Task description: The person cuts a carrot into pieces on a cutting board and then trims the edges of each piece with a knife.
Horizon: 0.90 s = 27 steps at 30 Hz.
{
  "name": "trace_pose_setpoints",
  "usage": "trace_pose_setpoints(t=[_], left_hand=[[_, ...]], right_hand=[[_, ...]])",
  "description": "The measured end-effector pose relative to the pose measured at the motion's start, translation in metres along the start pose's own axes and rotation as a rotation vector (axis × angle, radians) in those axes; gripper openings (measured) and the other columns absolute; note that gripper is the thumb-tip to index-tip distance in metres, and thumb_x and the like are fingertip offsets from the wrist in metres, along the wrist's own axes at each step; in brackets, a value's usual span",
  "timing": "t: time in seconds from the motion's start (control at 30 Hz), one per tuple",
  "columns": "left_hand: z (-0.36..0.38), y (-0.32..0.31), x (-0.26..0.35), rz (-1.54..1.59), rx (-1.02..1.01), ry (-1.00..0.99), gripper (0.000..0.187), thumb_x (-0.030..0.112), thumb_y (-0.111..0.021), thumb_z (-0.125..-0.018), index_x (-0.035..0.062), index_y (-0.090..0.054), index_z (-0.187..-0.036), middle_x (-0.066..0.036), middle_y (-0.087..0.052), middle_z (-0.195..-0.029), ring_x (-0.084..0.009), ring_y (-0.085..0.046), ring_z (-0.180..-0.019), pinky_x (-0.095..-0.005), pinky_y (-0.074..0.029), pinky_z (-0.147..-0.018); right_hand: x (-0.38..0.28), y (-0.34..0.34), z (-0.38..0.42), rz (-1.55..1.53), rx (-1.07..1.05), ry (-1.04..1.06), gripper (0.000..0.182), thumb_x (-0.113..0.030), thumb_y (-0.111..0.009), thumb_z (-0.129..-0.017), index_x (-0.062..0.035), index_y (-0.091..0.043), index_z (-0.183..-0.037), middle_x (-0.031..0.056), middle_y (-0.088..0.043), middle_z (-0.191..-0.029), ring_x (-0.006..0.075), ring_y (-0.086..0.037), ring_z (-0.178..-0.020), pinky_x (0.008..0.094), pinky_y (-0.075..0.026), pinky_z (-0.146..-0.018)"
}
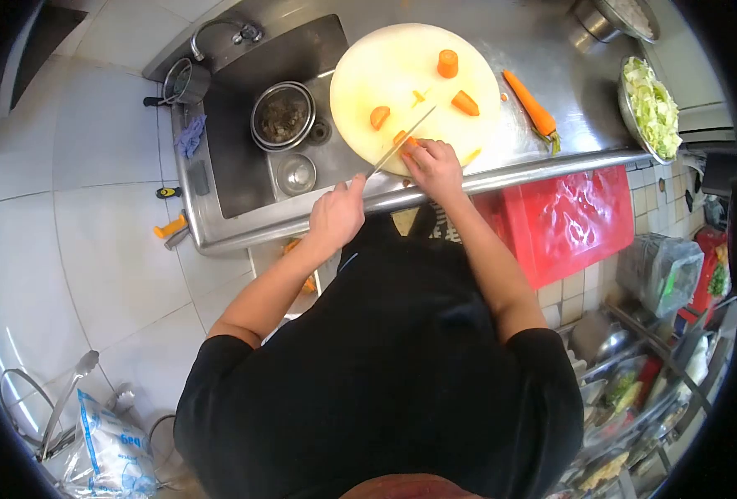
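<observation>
Orange carrot piece, firm and smooth-skinned, sits near the close edge of the round, cream-coloured chopping board, gripped in the fingertips of my right hand. My left hand is wrapped round the handle of the long, thin metal knife, its blade slanting across the carrot. For clean, even cuts, I should curl my fingertips back and steady any flat face downward. Beyond lie a blunt, cylindrical carrot stub and, on the shiny steel bench, a tapering whole carrot.
</observation>
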<state>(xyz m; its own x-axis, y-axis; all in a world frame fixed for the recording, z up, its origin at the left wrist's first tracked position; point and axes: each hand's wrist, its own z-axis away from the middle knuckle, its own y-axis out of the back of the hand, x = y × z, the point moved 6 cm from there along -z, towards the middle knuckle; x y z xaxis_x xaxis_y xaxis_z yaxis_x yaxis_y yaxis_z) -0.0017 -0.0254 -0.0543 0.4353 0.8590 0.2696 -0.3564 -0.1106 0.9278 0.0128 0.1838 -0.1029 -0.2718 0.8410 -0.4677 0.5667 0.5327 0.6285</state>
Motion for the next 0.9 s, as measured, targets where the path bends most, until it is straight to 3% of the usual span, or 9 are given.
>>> trace_pose_setpoints(t=[0.2, 0.4, 0.9], left_hand=[[0.025, -0.010, -0.014, -0.115, -0.082, 0.061, 0.052, 0.013, -0.056, -0.096, 0.0124, -0.049, -0.148, -0.025, -0.065, -0.100, -0.0447, -0.071, -0.084, -0.0554, -0.059, -0.072], [0.048, -0.009, -0.019, -0.065, -0.058, 0.070, 0.055, 0.014, -0.057, -0.097, 0.0140, -0.048, -0.151, -0.026, -0.064, -0.102, -0.0450, -0.070, -0.085, -0.0553, -0.058, -0.075], [0.062, -0.003, -0.025, -0.119, -0.110, 0.074, 0.056, 0.012, -0.055, -0.097, 0.0148, -0.044, -0.152, -0.025, -0.064, -0.099, -0.0446, -0.071, -0.080, -0.0563, -0.058, -0.071]], right_hand=[[0.001, -0.003, 0.002, 0.023, -0.015, 0.018, 0.025, -0.017, -0.084, -0.080, -0.0174, -0.075, -0.104, 0.0011, -0.069, -0.096, 0.0212, -0.064, -0.082, 0.0368, -0.051, -0.073], [0.002, -0.002, 0.001, 0.008, 0.002, 0.020, 0.024, -0.017, -0.084, -0.079, -0.0173, -0.075, -0.101, 0.0001, -0.068, -0.093, 0.0204, -0.064, -0.080, 0.0356, -0.050, -0.073], [0.001, 0.003, 0.000, -0.010, 0.022, 0.016, 0.022, -0.019, -0.085, -0.081, -0.0180, -0.076, -0.101, -0.0008, -0.064, -0.086, 0.0186, -0.061, -0.076, 0.0341, -0.049, -0.070]])
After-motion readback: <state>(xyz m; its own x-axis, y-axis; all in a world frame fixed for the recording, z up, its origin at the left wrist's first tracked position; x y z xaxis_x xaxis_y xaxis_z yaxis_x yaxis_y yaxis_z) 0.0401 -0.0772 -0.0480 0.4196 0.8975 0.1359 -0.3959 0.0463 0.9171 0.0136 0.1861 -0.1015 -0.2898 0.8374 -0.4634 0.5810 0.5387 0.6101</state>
